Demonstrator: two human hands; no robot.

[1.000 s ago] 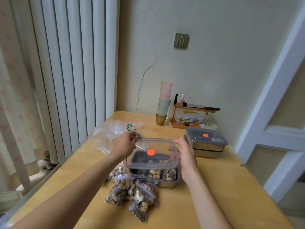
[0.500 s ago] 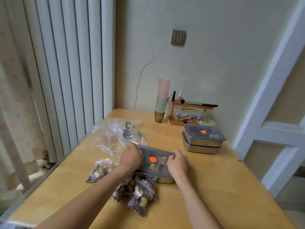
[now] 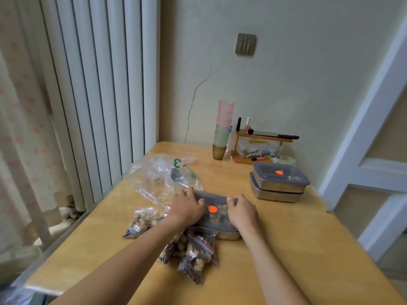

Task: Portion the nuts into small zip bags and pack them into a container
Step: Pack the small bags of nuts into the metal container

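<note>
Both hands lie on the grey translucent lid (image 3: 217,209) of a steel container (image 3: 229,235) that sits near the middle of the wooden worktop (image 3: 297,249), the lid lying flat across the container's top with its orange dot (image 3: 212,209) showing between the hands. The left hand (image 3: 187,209) covers the lid's left end with its fingers (image 3: 199,202) bent over the surface, pressing down rather than wrapped round anything; the right hand (image 3: 242,211) covers the right end, its fingers (image 3: 231,200) curled over the far edge, and whether they hook under the rim I cannot tell from this angle. Through the lid dark and pale nuts show dimly inside the container. Just in front of the container, touching its near side, lies a heap of small zip bags (image 3: 193,254) filled with mixed nuts, and one more filled bag (image 3: 141,222) lies apart to the left. Beyond the left hand a large crumpled clear bag (image 3: 158,175) with green print spreads over the worktop, with a spoon (image 3: 177,176) on it. To the right, well apart, stand two more stacked containers (image 3: 278,183), the top one lidded with an orange dot. At the far wall stand a stack of cups (image 3: 222,133) and a small wooden rack (image 3: 259,146)
</note>
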